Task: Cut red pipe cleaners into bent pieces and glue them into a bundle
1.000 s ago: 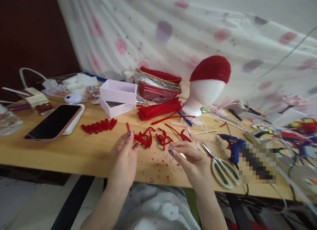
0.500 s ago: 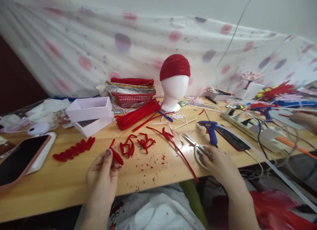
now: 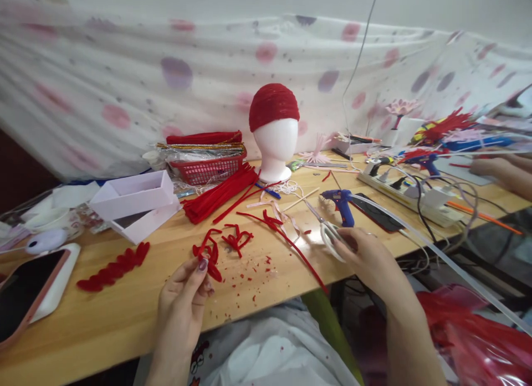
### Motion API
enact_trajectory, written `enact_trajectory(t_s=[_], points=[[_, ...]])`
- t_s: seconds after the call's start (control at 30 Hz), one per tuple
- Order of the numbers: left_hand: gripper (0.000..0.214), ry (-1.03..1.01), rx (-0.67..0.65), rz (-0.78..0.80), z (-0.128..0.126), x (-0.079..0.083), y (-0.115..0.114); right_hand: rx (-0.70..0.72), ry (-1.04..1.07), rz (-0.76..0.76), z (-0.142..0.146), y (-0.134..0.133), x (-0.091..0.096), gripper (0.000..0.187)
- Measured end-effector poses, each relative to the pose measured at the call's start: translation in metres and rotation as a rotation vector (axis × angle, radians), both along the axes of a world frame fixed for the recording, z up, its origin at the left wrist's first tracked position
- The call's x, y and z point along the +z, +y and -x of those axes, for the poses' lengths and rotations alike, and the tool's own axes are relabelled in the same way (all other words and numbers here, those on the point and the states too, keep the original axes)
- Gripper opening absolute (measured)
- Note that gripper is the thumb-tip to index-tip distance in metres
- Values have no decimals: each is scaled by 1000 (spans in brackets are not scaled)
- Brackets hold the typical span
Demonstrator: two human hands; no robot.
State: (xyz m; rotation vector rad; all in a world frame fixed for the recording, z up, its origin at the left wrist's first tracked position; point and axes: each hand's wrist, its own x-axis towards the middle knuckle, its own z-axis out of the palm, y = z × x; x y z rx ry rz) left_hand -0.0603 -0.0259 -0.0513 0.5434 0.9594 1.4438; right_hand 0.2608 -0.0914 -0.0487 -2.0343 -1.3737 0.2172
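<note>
To the far left of the left fingers, on the wooden table (image 3: 103, 325), I see a dark-screened phone (image 3: 31, 294) in a pink case. Between phone and fingers lies a row of fuzzy red pieces (image 3: 114, 268); behind it, a pale lilac box (image 3: 135, 195). The left hand (image 3: 182, 297) has thumb and fingertips pinched on a red fuzzy piece (image 3: 214, 272). Beyond these fingertips are a red basket (image 3: 208, 171) and a bundle of red stems (image 3: 220, 199); just to their right, a tangle of bent stems (image 3: 238, 240). Farther back, between the hands, stands a white mannequin head (image 3: 275, 145), its crown red. The right hand (image 3: 361, 252) has its fingers curled on the handles of the scissors (image 3: 327, 239), blades pointing away from me. Just beyond those fingers are a blue glue gun (image 3: 342, 206), a second phone (image 3: 380, 213) and a power strip (image 3: 409, 195); any lettering there is too small for me to read. Well to the right shows another person's hand (image 3: 488, 167).
</note>
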Motion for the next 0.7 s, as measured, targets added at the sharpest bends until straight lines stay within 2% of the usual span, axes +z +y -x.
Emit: enact_trajectory(t_s=[0.1, 0.17, 0.23, 0.33, 0.4, 0.57, 0.7], points=[[35, -18, -45, -21, -9, 3, 1, 73, 517, -159, 6, -4, 9, 31], [36, -60, -100, -30, -19, 10, 2, 157, 874, -198, 20, -2, 12, 30], [35, -109, -130, -55, -29, 19, 4, 297, 1174, -200, 42, 2, 9, 33], [32, -158, -198, -133, -42, 33, 8, 483, 1300, -168, 80, 8, -4, 56], [31, -161, -222, -162, -46, 40, 9, 686, 1398, -145, 101, 9, -13, 65], [30, -133, -254, -185, -46, 46, 8, 930, 1426, -39, 116, 7, -25, 60], [29, -126, -224, -227, -47, 43, 5, 987, 1458, -19, 114, 6, -23, 57]])
